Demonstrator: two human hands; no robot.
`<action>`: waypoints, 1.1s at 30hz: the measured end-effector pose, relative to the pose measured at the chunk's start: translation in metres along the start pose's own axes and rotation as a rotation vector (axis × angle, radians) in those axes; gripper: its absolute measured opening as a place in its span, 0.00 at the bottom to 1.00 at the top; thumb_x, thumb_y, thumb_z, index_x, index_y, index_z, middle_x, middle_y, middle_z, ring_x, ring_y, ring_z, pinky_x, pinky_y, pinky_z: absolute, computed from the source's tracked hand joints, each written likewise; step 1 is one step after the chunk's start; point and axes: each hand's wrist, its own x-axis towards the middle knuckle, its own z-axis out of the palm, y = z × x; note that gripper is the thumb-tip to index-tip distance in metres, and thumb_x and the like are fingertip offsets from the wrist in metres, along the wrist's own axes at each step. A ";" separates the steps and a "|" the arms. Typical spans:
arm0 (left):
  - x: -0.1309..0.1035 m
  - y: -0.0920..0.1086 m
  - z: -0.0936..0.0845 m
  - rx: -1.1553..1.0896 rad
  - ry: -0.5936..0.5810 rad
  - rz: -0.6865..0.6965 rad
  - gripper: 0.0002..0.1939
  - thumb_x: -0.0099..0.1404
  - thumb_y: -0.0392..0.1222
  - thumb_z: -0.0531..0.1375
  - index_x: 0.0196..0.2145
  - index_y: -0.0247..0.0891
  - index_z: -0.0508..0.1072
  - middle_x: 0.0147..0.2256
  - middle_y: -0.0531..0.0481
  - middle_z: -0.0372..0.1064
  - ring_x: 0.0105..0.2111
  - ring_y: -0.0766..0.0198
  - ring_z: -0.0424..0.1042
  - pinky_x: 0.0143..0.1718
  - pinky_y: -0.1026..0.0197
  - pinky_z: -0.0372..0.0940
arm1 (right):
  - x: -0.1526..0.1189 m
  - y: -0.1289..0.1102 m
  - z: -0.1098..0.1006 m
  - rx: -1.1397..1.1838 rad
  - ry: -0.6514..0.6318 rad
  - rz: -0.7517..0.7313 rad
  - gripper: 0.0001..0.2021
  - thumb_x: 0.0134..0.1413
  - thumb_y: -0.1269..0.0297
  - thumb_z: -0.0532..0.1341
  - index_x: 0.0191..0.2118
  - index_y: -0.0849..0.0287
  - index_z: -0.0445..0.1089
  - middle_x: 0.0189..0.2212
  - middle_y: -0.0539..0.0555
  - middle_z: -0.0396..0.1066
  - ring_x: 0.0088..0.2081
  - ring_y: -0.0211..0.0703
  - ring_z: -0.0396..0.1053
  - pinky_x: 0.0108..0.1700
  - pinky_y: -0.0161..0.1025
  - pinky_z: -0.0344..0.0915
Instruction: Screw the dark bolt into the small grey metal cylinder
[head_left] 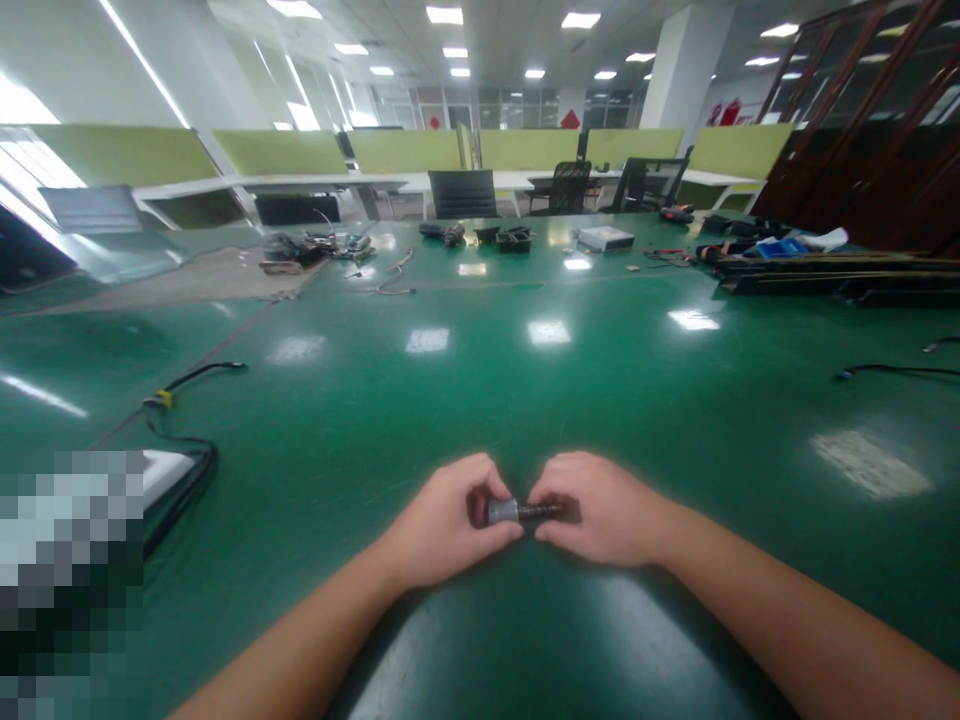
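1. From here I see a glossy, smooth green tabletop (450,400) with ceiling lights mirrored in it and a thin seam running across its left side. Open surface spreads ahead of and beside the hands.
2. A dark reddish-brown cabinet (885,130) with glass panes stands at the far right.
3. Flat, lime-green partitions (532,150) line up behind the tabletop, with a black chair (463,193) in front of them.
4. Long, straight-edged black strips (825,275) are stacked by the right edge, something bright blue (781,247) on top.
5. At the left, a pale object (165,475) is mostly hidden by blurred blocks; black cords loop beside it.
6. The left hand (450,520) has a narrow grip, thumb and fingers closed around a metal cylinder; the right hand (600,510) curls just as tightly around the end of a ridged rod.
7. A boxy, silvery case (604,238) lies toward the far edge; any lettering is too small to read.
8. The smooth grey metal cylinder (503,511) and the dark ridged rod (538,511) meet end to end between the hands, low over the near tabletop.
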 end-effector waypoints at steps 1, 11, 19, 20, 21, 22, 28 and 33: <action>0.000 0.000 0.000 0.002 -0.002 -0.002 0.10 0.58 0.42 0.67 0.33 0.37 0.70 0.29 0.53 0.67 0.28 0.65 0.66 0.29 0.64 0.59 | 0.000 0.000 0.000 -0.003 0.000 0.002 0.07 0.53 0.65 0.67 0.39 0.56 0.74 0.33 0.50 0.73 0.36 0.41 0.67 0.40 0.39 0.59; -0.001 0.000 0.000 0.002 -0.015 -0.007 0.10 0.59 0.42 0.66 0.34 0.37 0.71 0.30 0.53 0.67 0.28 0.65 0.66 0.30 0.64 0.59 | -0.003 0.002 -0.003 -0.026 -0.003 0.010 0.05 0.53 0.66 0.67 0.37 0.56 0.74 0.32 0.49 0.71 0.34 0.40 0.65 0.38 0.37 0.57; -0.001 -0.001 0.000 -0.010 -0.018 -0.010 0.10 0.60 0.44 0.66 0.35 0.36 0.71 0.30 0.53 0.67 0.29 0.65 0.67 0.30 0.64 0.60 | -0.005 0.004 -0.007 -0.031 0.000 0.022 0.04 0.54 0.67 0.66 0.37 0.57 0.75 0.32 0.49 0.71 0.34 0.39 0.65 0.37 0.36 0.58; -0.001 0.000 0.000 -0.011 -0.019 -0.010 0.10 0.60 0.44 0.67 0.35 0.36 0.71 0.30 0.53 0.67 0.29 0.65 0.67 0.30 0.64 0.60 | -0.006 0.004 -0.007 -0.030 0.000 0.022 0.04 0.54 0.68 0.66 0.37 0.57 0.75 0.32 0.50 0.71 0.34 0.39 0.65 0.37 0.36 0.58; -0.001 0.000 0.000 -0.012 -0.019 -0.011 0.10 0.60 0.44 0.67 0.35 0.36 0.71 0.30 0.53 0.67 0.29 0.65 0.67 0.30 0.64 0.60 | -0.006 0.004 -0.008 -0.029 -0.001 0.023 0.04 0.54 0.68 0.66 0.37 0.57 0.74 0.31 0.49 0.71 0.34 0.39 0.65 0.37 0.36 0.57; -0.001 0.000 0.000 -0.010 -0.019 -0.013 0.11 0.60 0.44 0.67 0.35 0.36 0.71 0.30 0.53 0.67 0.29 0.65 0.67 0.30 0.64 0.60 | -0.007 0.003 -0.008 -0.029 -0.002 0.025 0.03 0.54 0.68 0.66 0.37 0.57 0.74 0.31 0.49 0.71 0.34 0.39 0.65 0.37 0.36 0.57; 0.000 0.000 0.000 -0.006 -0.021 -0.023 0.11 0.60 0.45 0.67 0.35 0.36 0.72 0.30 0.53 0.67 0.28 0.65 0.67 0.30 0.64 0.60 | -0.008 0.005 -0.009 -0.030 0.002 0.029 0.03 0.54 0.68 0.66 0.36 0.57 0.74 0.31 0.48 0.71 0.33 0.38 0.64 0.36 0.35 0.57; 0.000 0.000 -0.001 -0.032 -0.031 -0.029 0.11 0.60 0.45 0.67 0.35 0.37 0.72 0.30 0.54 0.68 0.28 0.66 0.68 0.30 0.64 0.61 | -0.009 0.006 -0.012 -0.053 -0.004 0.050 0.03 0.54 0.68 0.66 0.36 0.57 0.74 0.31 0.48 0.71 0.33 0.38 0.64 0.36 0.35 0.57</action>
